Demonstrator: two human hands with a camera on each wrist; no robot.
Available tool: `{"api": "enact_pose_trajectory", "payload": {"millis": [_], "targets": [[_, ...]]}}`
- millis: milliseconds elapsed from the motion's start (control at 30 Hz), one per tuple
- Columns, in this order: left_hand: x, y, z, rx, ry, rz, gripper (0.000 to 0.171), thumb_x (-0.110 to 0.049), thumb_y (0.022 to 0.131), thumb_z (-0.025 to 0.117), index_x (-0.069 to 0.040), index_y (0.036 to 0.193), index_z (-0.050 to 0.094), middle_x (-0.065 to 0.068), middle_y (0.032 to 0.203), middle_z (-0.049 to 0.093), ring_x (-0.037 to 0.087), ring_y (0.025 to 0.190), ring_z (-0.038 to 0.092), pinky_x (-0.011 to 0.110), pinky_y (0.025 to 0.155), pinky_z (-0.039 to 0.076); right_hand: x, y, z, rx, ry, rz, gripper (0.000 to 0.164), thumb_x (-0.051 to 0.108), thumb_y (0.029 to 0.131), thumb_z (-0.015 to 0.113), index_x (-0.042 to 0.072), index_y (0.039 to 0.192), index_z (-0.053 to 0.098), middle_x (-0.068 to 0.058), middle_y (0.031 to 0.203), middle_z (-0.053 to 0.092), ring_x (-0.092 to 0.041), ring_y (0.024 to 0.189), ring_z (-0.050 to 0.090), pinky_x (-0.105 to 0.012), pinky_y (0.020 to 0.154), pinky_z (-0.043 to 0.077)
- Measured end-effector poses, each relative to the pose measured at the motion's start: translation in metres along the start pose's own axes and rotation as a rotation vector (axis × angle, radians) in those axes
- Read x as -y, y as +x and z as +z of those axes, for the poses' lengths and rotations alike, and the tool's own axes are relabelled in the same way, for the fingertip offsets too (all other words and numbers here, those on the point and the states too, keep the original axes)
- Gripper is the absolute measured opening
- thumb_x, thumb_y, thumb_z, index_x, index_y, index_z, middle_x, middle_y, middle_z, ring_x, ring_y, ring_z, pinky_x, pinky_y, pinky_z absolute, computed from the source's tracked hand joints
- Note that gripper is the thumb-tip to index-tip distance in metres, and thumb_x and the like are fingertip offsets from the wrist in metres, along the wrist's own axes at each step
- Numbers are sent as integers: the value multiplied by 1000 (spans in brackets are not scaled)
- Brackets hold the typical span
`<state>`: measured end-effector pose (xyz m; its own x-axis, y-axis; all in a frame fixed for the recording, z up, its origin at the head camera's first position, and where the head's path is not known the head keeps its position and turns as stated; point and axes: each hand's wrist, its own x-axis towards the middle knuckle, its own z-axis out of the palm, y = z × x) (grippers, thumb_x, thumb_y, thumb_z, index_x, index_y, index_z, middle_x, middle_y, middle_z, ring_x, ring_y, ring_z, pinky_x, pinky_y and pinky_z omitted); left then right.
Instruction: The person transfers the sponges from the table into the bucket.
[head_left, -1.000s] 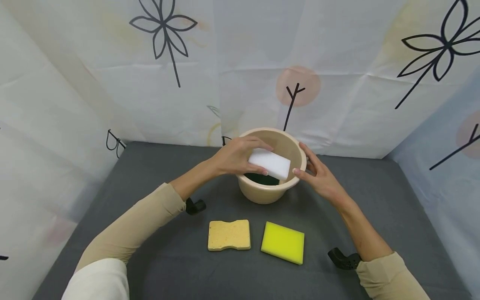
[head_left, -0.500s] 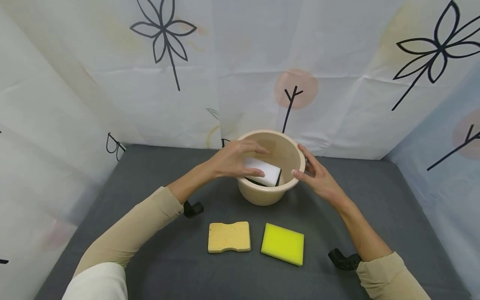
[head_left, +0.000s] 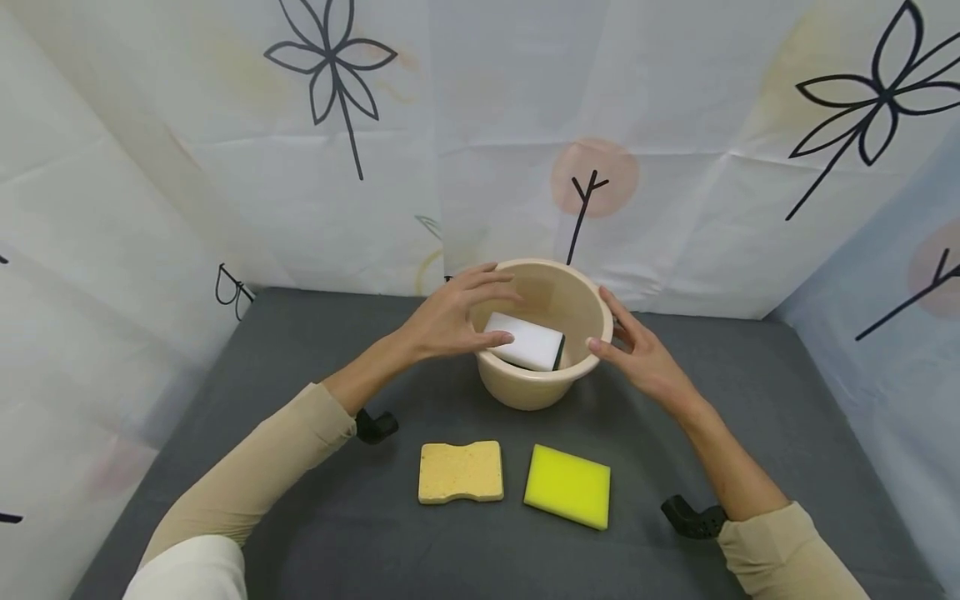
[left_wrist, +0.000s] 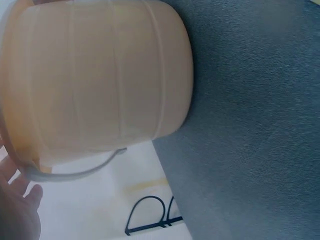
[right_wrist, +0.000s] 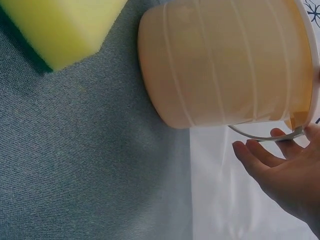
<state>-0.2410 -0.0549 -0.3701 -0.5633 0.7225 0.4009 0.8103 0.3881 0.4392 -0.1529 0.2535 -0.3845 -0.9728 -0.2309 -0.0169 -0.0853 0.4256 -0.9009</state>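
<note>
A beige bucket (head_left: 525, 392) stands upright at the back of the dark table. Inside it lies a white sponge (head_left: 528, 342) with a dark layer along its lower edge. My left hand (head_left: 453, 312) is spread at the bucket's left rim, thumb near the sponge and fingers over the opening, holding nothing. On the opposite side my right hand (head_left: 648, 358) holds the rim, its thumb at the inner edge and its fingers outside. Beneath that hand, the right wrist view shows the bucket's thin handle (right_wrist: 265, 137).
In front of the bucket lie a pale-yellow sponge (head_left: 461, 472) with notched sides and a bright yellow sponge (head_left: 567, 486). The bright one has a green layer in the right wrist view. A patterned white cloth (head_left: 495, 192) hangs behind the dark grey table (head_left: 450, 558).
The white sponge has gone from my left hand down into the bucket. That hand has let go, spread its fingers and drawn back left. My right hand stays at the rim.
</note>
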Motion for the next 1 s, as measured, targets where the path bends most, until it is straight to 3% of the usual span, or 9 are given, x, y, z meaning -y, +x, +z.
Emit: {"api": "enact_pose_trajectory", "payload": {"millis": [167,300,400,500,700,833,1000], "targets": [[5,-9,1,-35,-38,-39,61,-57,89,67,-20,138,61,9,155,40,28,147,27,57,112,30,1,-1,0,-13,-27,-24,81,20,101,61,36,160,8,-3,165,13,-35,147,26,-55,107,39],[7,-15,6,-25,-86,-109,83,-78,87,49,-16,142,56,10,160,29,29,146,28,58,106,37,-1,-6,2,-27,-55,-56,79,20,103,57,32,160,4,-6,166,12,-36,146,29,-55,107,39],[8,-18,9,-18,-121,-160,96,-84,83,42,-12,145,52,13,162,24,32,146,28,59,105,38,-3,-14,4,-45,-70,-74,77,22,105,54,30,161,2,-11,165,13,-39,145,30,-57,108,36],[7,-19,10,-14,-137,-210,101,-87,81,42,-12,149,47,14,162,21,35,146,27,62,106,35,-5,-21,6,-67,-98,-80,76,23,105,53,29,161,2,-15,163,18,-41,143,32,-58,108,36],[9,-21,13,26,-185,-317,99,-87,78,48,-25,155,37,8,158,33,34,144,32,60,107,37,-14,-35,7,-55,-164,-63,78,23,103,56,25,162,4,-17,161,26,-42,139,38,-56,103,43],[10,-21,14,15,-230,-339,95,-83,79,54,-28,154,38,6,156,36,30,140,38,53,102,44,-18,-44,10,-43,-190,-64,79,22,102,59,19,162,8,-18,159,28,-44,138,39,-57,102,43],[7,-21,14,17,-265,-353,89,-77,80,60,-28,152,42,3,156,36,28,141,38,51,102,44,-23,-55,15,-29,-213,-77,79,22,100,63,18,161,13,-17,159,28,-43,136,41,-57,102,43]]}}
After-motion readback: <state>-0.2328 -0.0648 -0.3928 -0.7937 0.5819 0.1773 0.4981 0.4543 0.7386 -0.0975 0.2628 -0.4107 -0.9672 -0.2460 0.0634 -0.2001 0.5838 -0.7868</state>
